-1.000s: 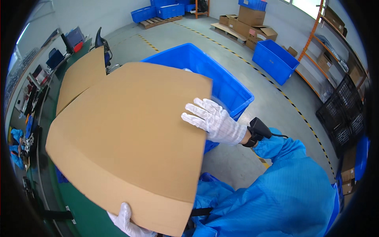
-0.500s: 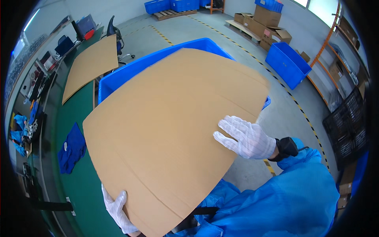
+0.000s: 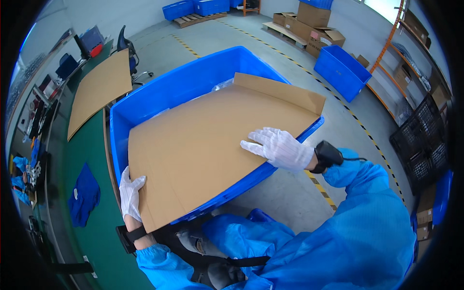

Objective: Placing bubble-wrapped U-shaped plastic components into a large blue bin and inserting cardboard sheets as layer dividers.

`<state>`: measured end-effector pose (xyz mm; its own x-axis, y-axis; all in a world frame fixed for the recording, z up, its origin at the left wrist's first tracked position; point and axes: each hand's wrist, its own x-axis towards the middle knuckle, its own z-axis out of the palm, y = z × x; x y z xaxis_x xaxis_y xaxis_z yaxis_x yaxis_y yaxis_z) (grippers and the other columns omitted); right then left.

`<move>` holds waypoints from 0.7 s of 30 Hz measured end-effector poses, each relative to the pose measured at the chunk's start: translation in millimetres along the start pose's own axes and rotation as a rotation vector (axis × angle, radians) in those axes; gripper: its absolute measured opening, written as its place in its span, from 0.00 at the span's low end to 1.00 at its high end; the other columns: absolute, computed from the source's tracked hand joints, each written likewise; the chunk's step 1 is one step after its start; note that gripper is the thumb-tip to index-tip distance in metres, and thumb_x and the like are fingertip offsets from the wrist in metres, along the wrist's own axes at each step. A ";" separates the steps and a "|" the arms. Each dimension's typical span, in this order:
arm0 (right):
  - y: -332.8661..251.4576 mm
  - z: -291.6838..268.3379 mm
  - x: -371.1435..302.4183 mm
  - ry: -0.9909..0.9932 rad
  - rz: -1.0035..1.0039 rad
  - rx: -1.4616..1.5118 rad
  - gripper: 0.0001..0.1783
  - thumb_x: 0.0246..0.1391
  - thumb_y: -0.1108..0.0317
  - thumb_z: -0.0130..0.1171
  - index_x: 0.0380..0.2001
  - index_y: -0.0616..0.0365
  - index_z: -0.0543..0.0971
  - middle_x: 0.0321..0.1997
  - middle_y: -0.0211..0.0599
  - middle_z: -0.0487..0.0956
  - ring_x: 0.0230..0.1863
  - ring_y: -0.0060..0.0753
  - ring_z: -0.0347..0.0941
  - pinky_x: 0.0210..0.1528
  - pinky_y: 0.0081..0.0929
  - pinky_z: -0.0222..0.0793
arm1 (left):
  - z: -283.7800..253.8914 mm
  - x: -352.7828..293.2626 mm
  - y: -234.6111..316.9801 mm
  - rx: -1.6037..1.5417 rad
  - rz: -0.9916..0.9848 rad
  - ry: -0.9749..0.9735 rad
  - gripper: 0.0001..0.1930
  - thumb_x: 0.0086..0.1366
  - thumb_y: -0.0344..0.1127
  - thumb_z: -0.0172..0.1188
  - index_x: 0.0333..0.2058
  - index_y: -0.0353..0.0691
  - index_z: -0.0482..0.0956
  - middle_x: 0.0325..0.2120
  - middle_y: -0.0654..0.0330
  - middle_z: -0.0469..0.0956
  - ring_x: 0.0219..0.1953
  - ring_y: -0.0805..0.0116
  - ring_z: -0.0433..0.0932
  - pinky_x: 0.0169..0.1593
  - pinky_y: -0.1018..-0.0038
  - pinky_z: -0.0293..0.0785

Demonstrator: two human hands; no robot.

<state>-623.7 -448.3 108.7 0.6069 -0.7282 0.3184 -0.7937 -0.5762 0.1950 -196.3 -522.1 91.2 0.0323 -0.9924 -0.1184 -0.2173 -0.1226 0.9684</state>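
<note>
A large brown cardboard sheet lies over a big blue plastic tub, partly down inside it. Its far right end is bent upward along a crease and leans at the tub's wall. At the near left corner, my gloved left hand holds the sheet's edge, thumb on top and fingers along the outer side. My gloved right hand rests palm down on the sheet near its right edge, fingers stretched out. Past the far edge of the sheet, a little clear plastic shows inside the tub.
Left of the tub runs a green-topped bench with another cardboard sheet and a blue cloth. A second blue tub, cardboard boxes and an orange shelf frame stand at the far right. A chair is beyond the bench.
The cardboard sheet has come down into the tub, and its far right end is now bent up. My left hand moved up and forward with it; my right hand slid slightly left.
</note>
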 end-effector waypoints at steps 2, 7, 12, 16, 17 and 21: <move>9.7 0.6 1.7 -0.080 -0.026 -0.055 0.33 0.49 0.74 0.50 0.62 0.50 0.66 0.54 0.47 0.75 0.49 0.49 0.75 0.47 0.37 0.73 | 9.4 7.4 -4.3 -0.089 0.018 -0.001 0.34 0.54 0.23 0.59 0.61 0.31 0.60 0.53 0.49 0.71 0.52 0.62 0.74 0.55 0.72 0.70; 8.7 10.7 2.7 -0.082 -0.124 -0.206 0.28 0.55 0.68 0.45 0.61 0.49 0.67 0.49 0.51 0.75 0.49 0.48 0.75 0.49 0.37 0.72 | 9.0 2.6 -13.4 -0.328 0.078 0.015 0.34 0.55 0.20 0.55 0.63 0.31 0.58 0.57 0.49 0.67 0.57 0.61 0.69 0.60 0.71 0.65; 0.2 -2.8 12.5 -0.006 -0.060 -0.020 0.26 0.55 0.66 0.46 0.59 0.51 0.68 0.50 0.53 0.73 0.50 0.49 0.73 0.50 0.41 0.71 | 4.8 -12.3 22.8 -0.291 0.171 0.073 0.34 0.56 0.22 0.54 0.63 0.32 0.57 0.59 0.50 0.66 0.59 0.61 0.67 0.63 0.70 0.61; -1.4 20.9 27.0 -0.041 -0.072 0.018 0.32 0.53 0.69 0.49 0.63 0.50 0.62 0.58 0.57 0.68 0.58 0.56 0.69 0.57 0.45 0.67 | -11.0 11.2 3.9 -0.243 0.208 0.072 0.35 0.56 0.23 0.54 0.64 0.34 0.57 0.58 0.51 0.66 0.59 0.61 0.68 0.62 0.70 0.63; 1.3 23.1 28.4 -0.132 -0.044 0.022 0.34 0.52 0.63 0.53 0.64 0.51 0.61 0.60 0.58 0.66 0.59 0.58 0.66 0.58 0.48 0.66 | -8.4 14.6 7.6 -0.250 0.183 0.019 0.35 0.56 0.23 0.55 0.65 0.35 0.56 0.59 0.51 0.65 0.61 0.61 0.65 0.64 0.70 0.61; 13.2 16.7 39.7 -0.470 0.165 0.240 0.51 0.45 0.42 0.62 0.66 0.55 0.54 0.67 0.62 0.56 0.65 0.68 0.56 0.62 0.57 0.58 | -4.5 51.6 -15.9 -0.146 0.209 -0.020 0.34 0.57 0.21 0.53 0.64 0.34 0.56 0.62 0.49 0.61 0.65 0.60 0.59 0.66 0.69 0.54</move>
<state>-609.4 -491.0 108.4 0.4723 -0.8714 -0.1323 -0.8813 -0.4691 -0.0564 -186.8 -571.4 70.7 -0.0179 -0.9963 0.0843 -0.0737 0.0854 0.9936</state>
